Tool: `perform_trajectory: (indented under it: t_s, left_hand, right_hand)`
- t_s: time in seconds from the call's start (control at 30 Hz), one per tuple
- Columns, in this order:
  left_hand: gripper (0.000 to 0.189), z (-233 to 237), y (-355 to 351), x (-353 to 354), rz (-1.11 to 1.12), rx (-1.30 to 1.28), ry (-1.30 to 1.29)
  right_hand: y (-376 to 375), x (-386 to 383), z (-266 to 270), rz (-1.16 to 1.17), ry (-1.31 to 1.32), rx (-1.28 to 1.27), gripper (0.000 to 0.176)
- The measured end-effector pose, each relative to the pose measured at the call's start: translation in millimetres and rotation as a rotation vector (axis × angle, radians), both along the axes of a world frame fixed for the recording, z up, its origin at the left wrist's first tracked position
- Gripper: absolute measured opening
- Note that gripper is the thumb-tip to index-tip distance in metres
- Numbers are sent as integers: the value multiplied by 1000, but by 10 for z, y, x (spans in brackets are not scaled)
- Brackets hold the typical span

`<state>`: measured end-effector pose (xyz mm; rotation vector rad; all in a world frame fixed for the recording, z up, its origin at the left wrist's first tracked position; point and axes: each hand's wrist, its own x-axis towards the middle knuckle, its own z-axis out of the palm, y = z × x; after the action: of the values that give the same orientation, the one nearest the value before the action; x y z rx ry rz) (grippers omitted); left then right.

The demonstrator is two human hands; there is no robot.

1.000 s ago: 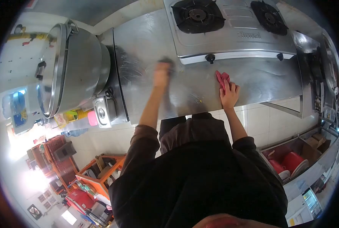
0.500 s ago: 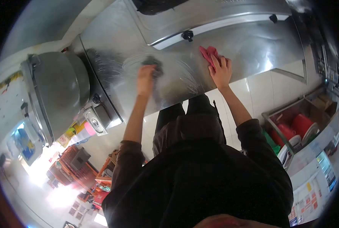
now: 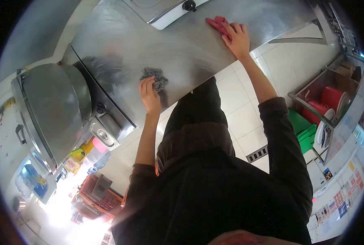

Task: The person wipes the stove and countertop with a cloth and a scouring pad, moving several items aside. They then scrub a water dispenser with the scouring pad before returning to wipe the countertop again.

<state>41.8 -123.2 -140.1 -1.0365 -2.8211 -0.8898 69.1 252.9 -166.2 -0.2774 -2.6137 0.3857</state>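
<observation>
My left hand (image 3: 150,97) presses a grey steel wool scourer (image 3: 160,79) onto the stainless steel counter (image 3: 178,49), near its front edge. The fingers bend over the scourer's near side. Farther to the right, my right hand (image 3: 239,42) grips a crumpled red cloth (image 3: 217,24) that lies on the counter. Part of the cloth sticks out beyond the fingertips on the left. Wet, smeared streaks show on the metal around both hands.
A stove unit with a black knob (image 3: 189,5) sits on the counter's far side. To the left are a large metal vessel (image 3: 55,106) and a small steel container (image 3: 105,130). A metal-framed rack (image 3: 310,107) with red and green items stands at right.
My left hand has drawn the scourer nearer to the front edge and slowed, so it looks sharp now. The right hand stays on the cloth. The camera view has turned and shifted.
</observation>
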Motion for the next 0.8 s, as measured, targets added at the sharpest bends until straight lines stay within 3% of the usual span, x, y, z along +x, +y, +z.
perform_trajectory:
  t_s: [0.07,0.1,0.13,0.17,0.2,0.27,0.37,0.53,0.6,0.67,0.7,0.73,0.77,0.8]
  left_hand:
    - [32,-50,129,163,-89,57,-22]
    - [33,-79,462,462,145,338,-822]
    - [34,-261,748,625,-309,154,-57]
    - [34,-173,1088,746,-464,249,-251]
    - [32,-324,1353,938,-552,190,-177]
    - [31,-212,1587,1036,-516,90,-185]
    - [28,365,887,767,-332,268,-64]
    - [46,327,-902,263,326,-116,20]
    - [44,230,-1316,259,451,-170,87]
    - [32,153,-1441,244,646,-158,-40]
    - [29,-263,-1544,288,509,-263,210]
    - [29,-111,-1282,303,461,9,-142]
    - [28,-229,-1118,437,229,-167,-22]
    - [30,-227,-949,589,24,-159,-21]
  right_hand:
    - [3,-2,-8,0,7,5,45]
    - [-2,10,5,8,14,14,45]
    - [-2,15,12,4,19,50,45]
    - [-22,14,18,0,27,83,46]
    - [-69,35,28,2,46,86,46]
    - [-37,53,51,-8,11,64,46]
    - [-5,13,33,-7,19,39,47]
    - [-53,43,46,-37,3,17,48]
    - [-13,54,2,-34,23,40,49]
    - [43,51,-34,1,42,80,48]
    - [19,42,12,-19,28,66,49]
    - [-11,51,57,-37,8,54,49]
    - [-29,55,62,-36,8,48,49]
    - [-29,52,59,-39,10,45,49]
